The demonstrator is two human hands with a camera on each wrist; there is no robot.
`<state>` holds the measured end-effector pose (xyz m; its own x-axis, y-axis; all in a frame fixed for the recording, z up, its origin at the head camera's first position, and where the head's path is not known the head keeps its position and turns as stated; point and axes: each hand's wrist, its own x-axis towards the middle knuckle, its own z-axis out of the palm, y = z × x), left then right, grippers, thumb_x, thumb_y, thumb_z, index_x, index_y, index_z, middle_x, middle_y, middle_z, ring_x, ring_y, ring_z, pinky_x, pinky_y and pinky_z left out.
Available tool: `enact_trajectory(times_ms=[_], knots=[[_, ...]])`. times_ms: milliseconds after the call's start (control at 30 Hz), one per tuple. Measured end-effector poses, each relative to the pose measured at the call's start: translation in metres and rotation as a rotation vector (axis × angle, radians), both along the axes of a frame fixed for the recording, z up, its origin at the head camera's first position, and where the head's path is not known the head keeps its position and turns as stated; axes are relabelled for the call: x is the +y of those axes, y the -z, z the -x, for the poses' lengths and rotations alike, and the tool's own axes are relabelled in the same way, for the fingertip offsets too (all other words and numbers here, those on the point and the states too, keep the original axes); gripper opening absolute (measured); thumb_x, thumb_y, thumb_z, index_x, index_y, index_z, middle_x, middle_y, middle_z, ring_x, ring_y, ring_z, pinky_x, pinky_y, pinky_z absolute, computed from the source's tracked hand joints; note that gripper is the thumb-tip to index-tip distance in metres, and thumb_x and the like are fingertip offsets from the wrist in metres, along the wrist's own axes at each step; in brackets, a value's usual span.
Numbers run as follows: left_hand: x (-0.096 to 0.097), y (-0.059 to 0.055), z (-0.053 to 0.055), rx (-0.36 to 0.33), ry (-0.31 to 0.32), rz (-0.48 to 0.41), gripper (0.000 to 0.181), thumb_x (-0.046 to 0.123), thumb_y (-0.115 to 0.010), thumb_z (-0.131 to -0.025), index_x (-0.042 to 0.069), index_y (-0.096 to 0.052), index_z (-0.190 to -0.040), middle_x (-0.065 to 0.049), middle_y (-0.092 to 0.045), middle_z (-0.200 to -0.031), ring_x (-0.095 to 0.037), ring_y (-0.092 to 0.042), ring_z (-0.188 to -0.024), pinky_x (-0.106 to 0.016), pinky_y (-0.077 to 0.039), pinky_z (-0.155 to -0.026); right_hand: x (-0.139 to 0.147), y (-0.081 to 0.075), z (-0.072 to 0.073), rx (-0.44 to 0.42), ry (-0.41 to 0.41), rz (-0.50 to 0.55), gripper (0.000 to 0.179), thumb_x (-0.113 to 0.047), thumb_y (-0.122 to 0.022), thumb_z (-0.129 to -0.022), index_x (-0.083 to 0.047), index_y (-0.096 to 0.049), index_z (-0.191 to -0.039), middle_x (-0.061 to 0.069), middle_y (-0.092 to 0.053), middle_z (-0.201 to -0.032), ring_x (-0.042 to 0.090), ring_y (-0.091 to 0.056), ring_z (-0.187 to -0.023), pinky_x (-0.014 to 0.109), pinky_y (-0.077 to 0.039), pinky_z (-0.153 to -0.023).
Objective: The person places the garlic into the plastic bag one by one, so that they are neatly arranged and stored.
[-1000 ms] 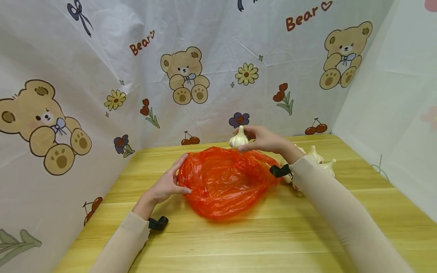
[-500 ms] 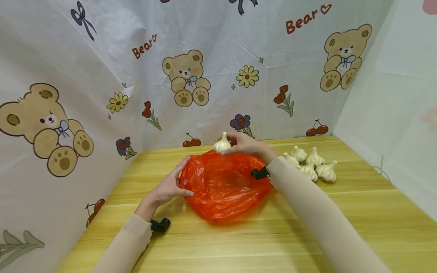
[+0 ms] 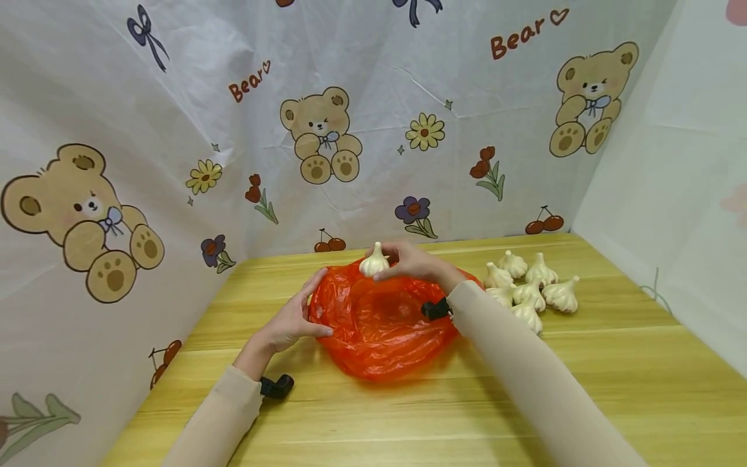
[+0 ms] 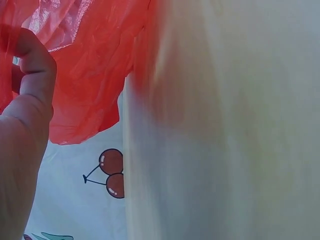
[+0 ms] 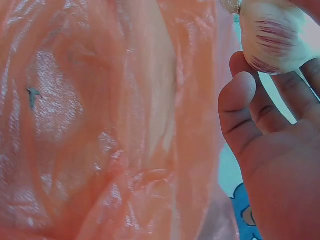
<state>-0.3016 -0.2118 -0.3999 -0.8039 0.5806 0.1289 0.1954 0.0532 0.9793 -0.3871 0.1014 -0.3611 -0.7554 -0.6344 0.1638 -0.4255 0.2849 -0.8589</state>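
A thin red plastic bag [image 3: 379, 353] lies on the table with its mouth spread. My left hand [image 3: 292, 322] holds its left edge, thumb toward the front; the left wrist view shows bent fingers against the red film [image 4: 90, 90]. Over the far part of the bag's mouth, my right hand [image 3: 411, 261] holds a garlic bulb [image 3: 374, 261] upright, stem pointing up. In the right wrist view the bulb [image 5: 272, 37] shows purple streaks, and its top is cut off by the frame.
Several garlic bulbs [image 3: 528, 295] sit in a cluster right of the bag, partly behind the right forearm. The wooden table [image 3: 362, 431] meets a bear-printed cloth [image 3: 373, 194] at the back and sides. A thin cable [image 3: 656, 292] shows at the right edge.
My right hand has carried the garlic bulb left and lower over the bag, uncovering more of the garlic cluster. My left hand has stayed at the bag's left edge.
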Motion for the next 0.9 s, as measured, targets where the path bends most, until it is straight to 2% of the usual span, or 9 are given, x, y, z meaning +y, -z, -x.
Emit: enact_trajectory(times_ms=[167,367,567,733,900], knots=[[-0.002,0.002,0.001,-0.002,-0.012,0.006,0.126,-0.008,-0.086,-0.075,0.035,-0.011,-0.166,0.008,0.016,-0.173,-0.044,-0.026,-0.152,-0.035,-0.057,-0.099,-0.004,0.009,-0.001,-0.023,-0.001,-0.009,0.050,-0.010,-0.082,-0.088,-0.011,-0.062,-0.134,0.010,-0.068,-0.125,0.024,-0.065,-0.105,0.031,-0.058,-0.091],[-0.003,0.004,0.005,0.000,-0.033,0.023,0.124,-0.007,-0.086,-0.075,0.035,-0.012,-0.166,0.006,0.013,-0.173,-0.042,-0.024,-0.154,-0.033,-0.056,-0.102,-0.005,0.022,-0.002,-0.066,0.011,0.014,0.057,-0.013,-0.083,-0.087,-0.007,-0.060,-0.139,0.010,-0.068,-0.126,0.023,-0.064,-0.106,0.031,-0.057,-0.093],[-0.005,0.005,0.005,-0.037,-0.024,-0.005,0.126,-0.009,-0.085,-0.075,0.035,-0.011,-0.167,0.008,0.013,-0.173,-0.041,-0.023,-0.155,-0.033,-0.055,-0.102,-0.007,0.034,-0.004,-0.102,0.041,-0.012,0.055,-0.016,-0.084,-0.087,-0.011,-0.062,-0.137,0.008,-0.069,-0.124,0.022,-0.064,-0.105,0.031,-0.057,-0.095],[-0.007,0.006,0.004,-0.080,0.000,-0.034,0.126,-0.010,-0.083,-0.077,0.035,-0.007,-0.167,0.008,0.013,-0.173,-0.040,-0.033,-0.150,-0.037,-0.057,-0.099,-0.011,0.042,-0.003,-0.098,0.053,-0.047,0.049,-0.020,-0.085,-0.086,-0.016,-0.065,-0.131,0.006,-0.068,-0.120,0.022,-0.064,-0.102,0.030,-0.058,-0.092],[-0.009,0.006,0.004,-0.112,0.005,-0.031,0.124,-0.009,-0.082,-0.079,0.036,-0.005,-0.167,0.005,0.009,-0.174,-0.033,-0.045,-0.144,-0.039,-0.057,-0.100,-0.016,0.048,-0.003,-0.068,0.039,-0.069,0.047,-0.018,-0.084,-0.087,-0.014,-0.065,-0.130,0.007,-0.065,-0.124,0.021,-0.063,-0.102,0.030,-0.058,-0.090]])
